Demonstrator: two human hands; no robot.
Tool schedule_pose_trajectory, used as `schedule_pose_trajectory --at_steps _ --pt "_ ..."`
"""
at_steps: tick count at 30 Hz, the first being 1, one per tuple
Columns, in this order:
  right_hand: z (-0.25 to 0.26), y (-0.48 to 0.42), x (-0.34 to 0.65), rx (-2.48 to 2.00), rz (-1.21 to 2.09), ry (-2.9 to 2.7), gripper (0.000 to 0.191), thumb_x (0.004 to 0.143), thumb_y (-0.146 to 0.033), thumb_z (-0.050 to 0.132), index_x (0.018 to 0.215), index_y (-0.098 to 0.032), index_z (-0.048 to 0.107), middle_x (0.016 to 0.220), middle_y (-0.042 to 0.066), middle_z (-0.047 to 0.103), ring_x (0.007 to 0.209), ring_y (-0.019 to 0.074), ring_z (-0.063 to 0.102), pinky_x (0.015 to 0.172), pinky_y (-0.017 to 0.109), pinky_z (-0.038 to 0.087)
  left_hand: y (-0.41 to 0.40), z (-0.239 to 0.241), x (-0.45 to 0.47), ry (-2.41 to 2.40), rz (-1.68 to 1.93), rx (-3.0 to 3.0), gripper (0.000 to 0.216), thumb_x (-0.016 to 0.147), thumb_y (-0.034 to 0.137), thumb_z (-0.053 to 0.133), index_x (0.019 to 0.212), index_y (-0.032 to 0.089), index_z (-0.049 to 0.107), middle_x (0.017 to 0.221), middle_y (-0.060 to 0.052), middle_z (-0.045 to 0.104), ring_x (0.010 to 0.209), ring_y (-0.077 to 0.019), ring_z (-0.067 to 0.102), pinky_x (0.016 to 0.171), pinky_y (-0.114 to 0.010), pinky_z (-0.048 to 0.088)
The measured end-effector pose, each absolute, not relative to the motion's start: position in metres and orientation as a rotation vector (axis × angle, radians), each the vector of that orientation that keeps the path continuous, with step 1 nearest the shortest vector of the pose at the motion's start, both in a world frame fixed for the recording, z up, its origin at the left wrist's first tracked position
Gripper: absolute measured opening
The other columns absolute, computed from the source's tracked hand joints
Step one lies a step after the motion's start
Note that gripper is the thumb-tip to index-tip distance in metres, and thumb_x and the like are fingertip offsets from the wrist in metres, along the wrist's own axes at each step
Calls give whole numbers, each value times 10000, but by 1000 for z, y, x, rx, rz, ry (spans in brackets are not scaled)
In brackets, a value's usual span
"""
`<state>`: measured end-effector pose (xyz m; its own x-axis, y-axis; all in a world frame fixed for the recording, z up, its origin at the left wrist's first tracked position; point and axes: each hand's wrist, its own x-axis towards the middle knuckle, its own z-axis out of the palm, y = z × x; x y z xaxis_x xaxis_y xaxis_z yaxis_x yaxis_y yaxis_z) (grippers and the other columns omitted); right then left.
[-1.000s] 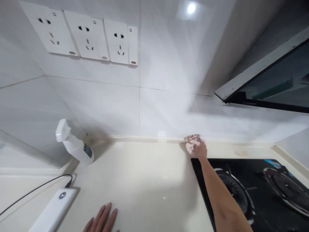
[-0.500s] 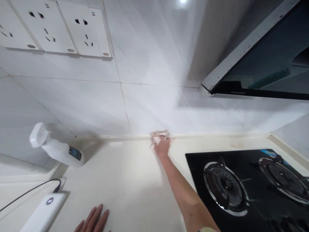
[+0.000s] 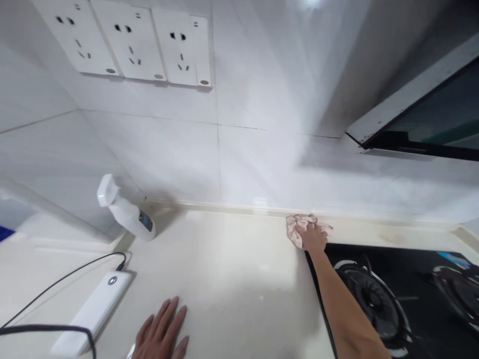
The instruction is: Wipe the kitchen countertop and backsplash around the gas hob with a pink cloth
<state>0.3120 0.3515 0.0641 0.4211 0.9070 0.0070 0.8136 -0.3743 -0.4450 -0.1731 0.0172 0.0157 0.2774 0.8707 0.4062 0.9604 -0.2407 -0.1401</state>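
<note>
A crumpled pinkish cloth (image 3: 296, 233) is under my right hand (image 3: 313, 237), which grips it against the cream countertop (image 3: 232, 279). The cloth lies close to the back ledge, by the near-left corner of the black gas stove (image 3: 422, 299). My right forearm reaches over the stove's left edge. At the bottom of the view my left hand (image 3: 161, 333) rests flat on the countertop, fingers stretched out, holding nothing. The white power bank (image 3: 93, 311) lies to its left.
A white spray bottle (image 3: 130, 215) stands in the left back corner. From the power bank runs a black cable (image 3: 71, 274). Wall sockets (image 3: 182, 47) sit above the counter. A dark range hood (image 3: 430, 109) juts out at upper right.
My right hand has moved the cloth rightward along the back ledge to the stove's corner. More of my left hand shows. The camera has turned left, shifting the scene rightward.
</note>
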Motion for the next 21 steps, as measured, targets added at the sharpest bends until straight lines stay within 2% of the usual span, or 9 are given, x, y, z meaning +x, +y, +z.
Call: schedule_pose_trajectory --at_steps 3,6,9,12,18,21 --pt "44 355 284 -2331 191 -1522 439 918 -544 649 1197 -229 774 1451 252 593 1356 463 527 1078 678 410 15 19 -169 -1675 -352 -2188 717 991 475 591 1660 269 433 1644 -91 583 1539 -259 469 1303 -419 208" --pt "40 347 205 -2205 150 -1756 406 933 -525 646 1219 -263 767 1431 203 608 1315 444 538 1050 643 436 13 23 -165 -1677 -343 -2186 673 990 446 610 1625 257 488 1650 -96 574 1563 -260 439 1325 -422 183" --pt "51 334 107 -1996 245 -2114 483 981 -518 611 1349 -226 723 1470 217 582 1311 450 523 1052 616 420 10 28 -161 -1685 -329 -2180 648 983 414 636 1599 245 528 1647 -109 573 1575 -269 420 1340 -434 154" --pt "66 325 14 -1797 355 -2303 511 1010 -511 606 1414 -207 684 1530 210 546 1355 426 479 1115 571 347 8 32 -157 -1700 -316 -2170 621 980 396 650 1576 245 559 1632 -114 585 1584 -275 407 1344 -449 146" --pt "80 326 -126 -1377 397 -2614 463 1008 -576 617 1323 -257 736 1519 161 583 1376 384 445 1129 512 312 3 33 -152 -1752 -286 -2154 603 971 363 646 1560 259 577 1648 -104 568 1593 -287 397 1336 -473 173" --pt "84 330 -160 -1265 447 -2707 441 1011 -533 621 1353 -275 729 1506 145 589 1378 381 442 1125 516 316 2 32 -152 -1764 -290 -2152 621 967 384 652 1569 257 568 1658 -102 559 1601 -292 387 1325 -467 199"
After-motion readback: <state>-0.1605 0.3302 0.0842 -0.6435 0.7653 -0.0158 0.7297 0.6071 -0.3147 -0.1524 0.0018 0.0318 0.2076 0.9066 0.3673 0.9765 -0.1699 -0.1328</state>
